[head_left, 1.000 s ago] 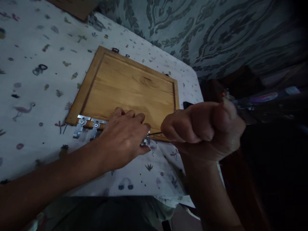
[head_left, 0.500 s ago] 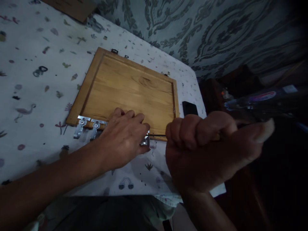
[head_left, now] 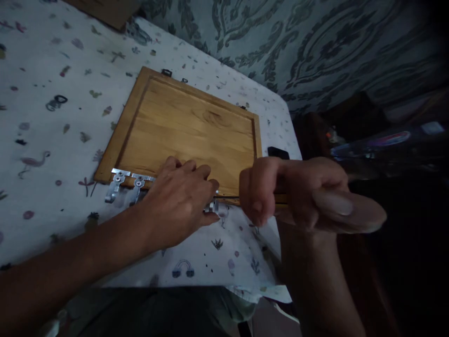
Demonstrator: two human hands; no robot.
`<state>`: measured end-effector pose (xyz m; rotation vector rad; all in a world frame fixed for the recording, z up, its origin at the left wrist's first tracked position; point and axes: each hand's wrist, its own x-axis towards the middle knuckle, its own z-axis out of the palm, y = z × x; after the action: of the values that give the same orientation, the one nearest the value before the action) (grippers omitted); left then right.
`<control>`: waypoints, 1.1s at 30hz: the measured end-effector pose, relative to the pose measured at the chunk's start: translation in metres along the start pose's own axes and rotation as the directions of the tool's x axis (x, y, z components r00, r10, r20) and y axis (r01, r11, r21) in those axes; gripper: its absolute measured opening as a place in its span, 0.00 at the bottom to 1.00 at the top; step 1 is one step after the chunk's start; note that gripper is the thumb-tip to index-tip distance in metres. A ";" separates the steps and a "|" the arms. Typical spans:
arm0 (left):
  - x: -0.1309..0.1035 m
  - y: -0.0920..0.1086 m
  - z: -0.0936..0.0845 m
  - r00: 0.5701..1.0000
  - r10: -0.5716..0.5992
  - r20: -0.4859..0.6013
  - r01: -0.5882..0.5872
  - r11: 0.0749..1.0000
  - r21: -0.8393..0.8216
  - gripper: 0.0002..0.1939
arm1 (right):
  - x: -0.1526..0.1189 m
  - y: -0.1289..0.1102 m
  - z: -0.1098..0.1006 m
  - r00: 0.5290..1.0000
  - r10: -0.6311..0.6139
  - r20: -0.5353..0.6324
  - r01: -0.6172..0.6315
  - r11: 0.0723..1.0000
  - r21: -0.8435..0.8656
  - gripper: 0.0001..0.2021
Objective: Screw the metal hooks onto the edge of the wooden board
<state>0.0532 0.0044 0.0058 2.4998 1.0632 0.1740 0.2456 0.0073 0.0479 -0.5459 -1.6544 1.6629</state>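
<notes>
A framed wooden panel lies flat on the patterned cloth. Metal brackets with screws line its near edge at the left. My left hand rests over that edge, with fingers on the panel and the thumb against another metal bracket, which it partly covers. My right hand is wrapped round a screwdriver, whose thin dark shaft points left to the bracket at my left hand. The handle is mostly hidden by the fingers, and the tip cannot be made out.
A black phone-like object lies beyond my right hand. Cardboard and a metal piece are at the far left. A plastic bottle is at the right, near the patterned wall covering.
My right hand has turned about the screwdriver, its wrist shifting right and its fingers changing their grip. My left hand has stayed nearly still on the panel's near edge.
</notes>
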 end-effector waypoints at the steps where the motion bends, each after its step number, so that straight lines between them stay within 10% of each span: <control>1: 0.000 0.000 0.000 1.000 0.004 -0.008 -0.004 1.000 -0.006 0.14 | 0.002 -0.002 -0.001 0.998 0.019 0.059 -0.019 1.000 0.008 0.19; 7: 0.002 0.000 0.002 1.000 -0.003 0.002 0.003 1.000 0.012 0.15 | 0.009 0.002 0.004 0.996 0.046 0.082 -0.053 0.995 0.089 0.15; 11: 0.004 0.001 0.001 1.000 -0.011 0.015 0.010 0.999 0.051 0.16 | 0.015 0.006 0.021 0.988 -0.019 -0.154 0.042 0.989 0.144 0.13; 16: 0.002 0.001 0.002 1.000 0.012 -0.026 -0.011 0.999 0.052 0.15 | 0.014 0.007 0.058 0.712 -0.111 -0.693 0.117 0.992 -0.038 0.13; 20: 0.000 0.000 0.003 0.999 0.017 -0.040 -0.015 0.999 0.038 0.14 | 0.014 0.011 0.073 0.562 -0.150 -0.814 0.117 0.988 -0.101 0.11; 33: 0.000 0.000 0.004 0.997 0.027 -0.070 -0.022 0.998 0.064 0.16 | 0.010 0.003 0.064 0.561 -0.236 -0.794 0.139 0.972 -0.191 0.13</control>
<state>0.0541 0.0034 0.0018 2.5813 1.0822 0.2421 0.1915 -0.0290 0.0523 -0.9747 -1.0351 0.9020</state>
